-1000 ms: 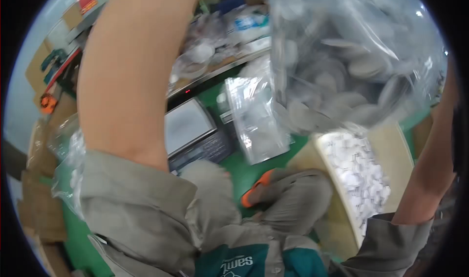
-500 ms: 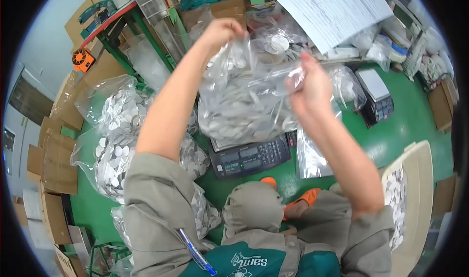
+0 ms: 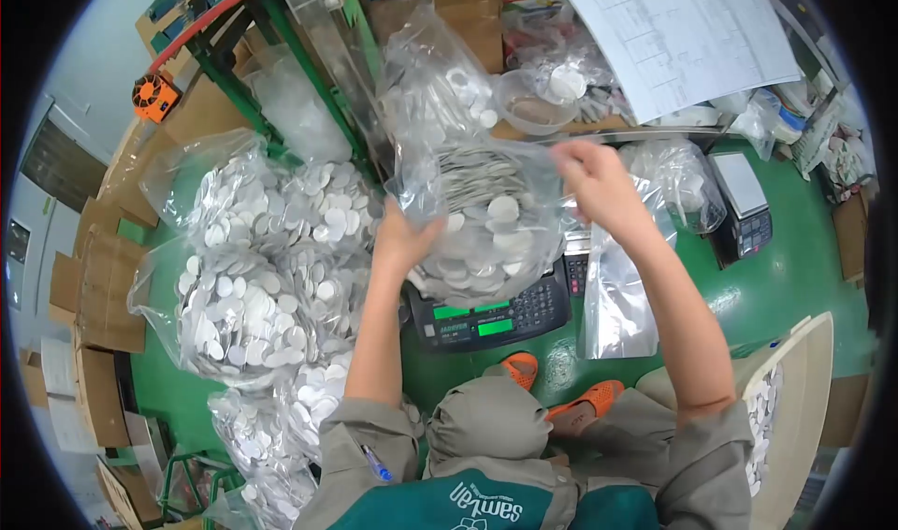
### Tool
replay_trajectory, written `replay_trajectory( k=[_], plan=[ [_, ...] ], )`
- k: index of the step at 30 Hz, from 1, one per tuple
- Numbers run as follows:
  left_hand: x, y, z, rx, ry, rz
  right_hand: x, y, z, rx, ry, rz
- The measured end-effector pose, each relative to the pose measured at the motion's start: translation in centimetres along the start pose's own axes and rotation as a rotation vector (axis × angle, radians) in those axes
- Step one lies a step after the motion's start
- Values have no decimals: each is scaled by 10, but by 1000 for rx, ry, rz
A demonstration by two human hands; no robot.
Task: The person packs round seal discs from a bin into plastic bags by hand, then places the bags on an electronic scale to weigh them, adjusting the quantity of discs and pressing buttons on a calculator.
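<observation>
A clear plastic bag (image 3: 505,242) of flat, round, silvery-white discs sits on a dark counting scale (image 3: 533,313), its mouth spread wide. My left hand (image 3: 404,240) grips the bag's left side, the thumb lying over the plastic and the other fingers partly hidden by it. At the upper right edge of the bag, my right hand (image 3: 599,186) has its fingers curled on the film. Inside, some discs stand stacked on edge toward the back, while others lie loose in front. Two green displays (image 3: 494,327) are lit on the scale.
Several disc-filled bags (image 3: 243,315) crowd the floor at left. Flat plastic bags (image 3: 619,296) hang right of the scale. A second scale (image 3: 744,203), a cream bin (image 3: 809,390) of discs and a paper sheet (image 3: 683,34) are on the right. Behind stands a clear bowl (image 3: 535,109).
The bag has settled lower on the scale, and its mouth is wider. My left hand has come down from the top to its left side. The scale's displays now glow green.
</observation>
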State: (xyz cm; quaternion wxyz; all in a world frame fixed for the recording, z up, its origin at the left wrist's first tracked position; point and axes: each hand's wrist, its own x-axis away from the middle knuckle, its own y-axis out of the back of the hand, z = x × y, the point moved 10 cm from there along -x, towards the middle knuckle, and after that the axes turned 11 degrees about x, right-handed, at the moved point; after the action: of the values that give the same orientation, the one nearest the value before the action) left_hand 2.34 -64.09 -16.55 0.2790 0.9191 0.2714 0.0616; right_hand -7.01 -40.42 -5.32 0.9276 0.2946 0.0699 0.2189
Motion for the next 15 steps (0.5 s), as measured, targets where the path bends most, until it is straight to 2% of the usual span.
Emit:
replay_trajectory(
  k=[1,2,3,4,6,7,8,9,11,12,14,15],
  plan=[
    [1,-7,-1,16,21,114,-5,7,6,341,190,-75],
    [-4,-2,0,146,-93,13,-4,11,10,599,301,-193],
    [-7,7,9,100,-144,-93,-1,12,15,860,403,-310],
    [-3,22,-5,58,-192,-201,-4,16,7,792,337,-343],
    [-2,69,-18,96,-352,-455,-21,29,-3,373,236,-256],
    [-3,89,-18,478,-146,-404,-29,38,-8,157,172,-246],
    [-8,112,-17,552,-224,-474,-33,40,-11,42,167,-257],
    [-8,119,-31,651,-246,-429,-34,40,-12,-76,163,-267],
    [-3,116,-39,538,-169,-370,-27,21,-4,-227,210,-41],
    [1,113,-38,515,-157,-333,-20,17,-15,-244,97,23],
    [7,109,-32,557,-184,-292,-13,60,-51,-315,39,-342],
    [10,108,-26,621,-210,-288,-2,92,-89,-366,-95,-670]
  ],
)
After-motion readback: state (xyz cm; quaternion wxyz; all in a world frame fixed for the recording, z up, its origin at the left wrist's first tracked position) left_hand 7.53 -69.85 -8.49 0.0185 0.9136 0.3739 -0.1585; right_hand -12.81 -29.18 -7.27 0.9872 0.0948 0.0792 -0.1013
